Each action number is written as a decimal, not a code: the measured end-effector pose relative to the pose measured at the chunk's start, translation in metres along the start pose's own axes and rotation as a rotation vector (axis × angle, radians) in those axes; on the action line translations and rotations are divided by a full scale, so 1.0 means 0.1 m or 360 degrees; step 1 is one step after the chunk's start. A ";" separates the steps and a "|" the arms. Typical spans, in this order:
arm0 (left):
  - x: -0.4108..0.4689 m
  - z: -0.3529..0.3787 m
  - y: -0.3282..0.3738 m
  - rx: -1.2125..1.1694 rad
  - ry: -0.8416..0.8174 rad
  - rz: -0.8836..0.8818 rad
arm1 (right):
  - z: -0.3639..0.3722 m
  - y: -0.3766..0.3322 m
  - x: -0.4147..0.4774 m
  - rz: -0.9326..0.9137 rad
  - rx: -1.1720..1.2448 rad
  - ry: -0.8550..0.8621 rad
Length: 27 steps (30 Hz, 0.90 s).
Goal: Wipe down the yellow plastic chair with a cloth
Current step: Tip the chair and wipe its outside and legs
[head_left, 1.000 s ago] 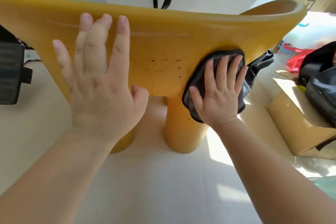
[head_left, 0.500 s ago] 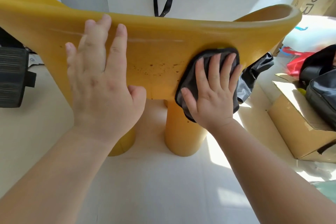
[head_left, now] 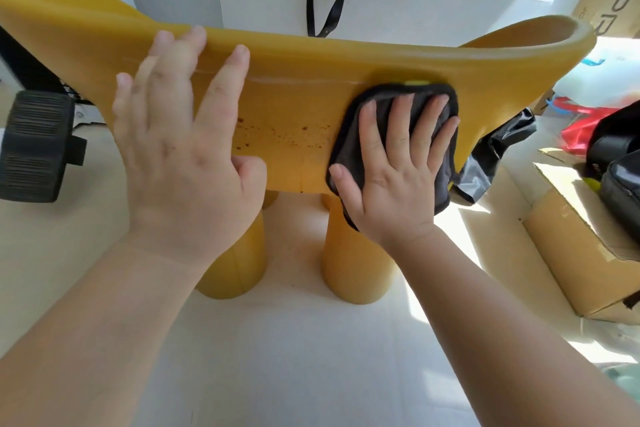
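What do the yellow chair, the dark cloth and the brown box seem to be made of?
Yellow chair: moulded plastic, judging by its thick rounded rim and smooth, faintly glossy one-colour skin. Cloth under the right hand: soft dark fabric with a stitched hem, perhaps microfibre. Box: matte brown cardboard, with folded flaps.

Cloth (head_left: 349, 149) on chair (head_left: 294, 107), box (head_left: 568, 253) right

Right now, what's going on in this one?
A person is wiping the outer back of a yellow plastic chair. The right hand presses a dark cloth flat against it with spread fingers. The left hand lies open on the chair, fingertips at the top rim, steadying it. Brown specks dot the surface between the two hands, not yet wiped.
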State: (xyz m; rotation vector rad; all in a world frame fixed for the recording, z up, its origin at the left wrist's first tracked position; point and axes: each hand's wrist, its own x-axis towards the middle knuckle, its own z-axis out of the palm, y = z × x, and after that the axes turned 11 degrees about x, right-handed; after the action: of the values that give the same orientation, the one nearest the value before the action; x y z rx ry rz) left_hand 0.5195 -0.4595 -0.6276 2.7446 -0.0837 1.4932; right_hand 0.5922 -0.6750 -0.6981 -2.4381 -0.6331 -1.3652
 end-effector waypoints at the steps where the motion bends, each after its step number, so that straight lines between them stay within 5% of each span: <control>1: 0.01 0.00 -0.02 -0.0018 0.0005 0.0012 | -0.01 -0.04 0.09 -0.0005 0.0007 0.0058; 12: 0.02 0.03 -0.29 -0.0002 0.0092 -0.0056 | 0.24 0.13 -0.41 -0.0237 -0.0202 -0.0253; 18: 0.07 0.10 -0.60 -0.0173 0.0069 -0.0116 | 0.06 0.04 0.22 -0.0616 -0.0299 0.0000; 27: 0.10 0.12 -0.69 -0.0224 0.0133 -0.0032 | -0.09 0.45 0.18 -0.1369 -0.0806 -0.0443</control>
State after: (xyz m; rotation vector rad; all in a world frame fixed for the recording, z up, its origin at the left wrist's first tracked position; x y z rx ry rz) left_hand 0.5388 -0.3911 -0.6247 2.5638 -0.1528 1.5317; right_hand 0.6165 -0.7133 -0.6789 -2.9228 -1.7443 -1.6129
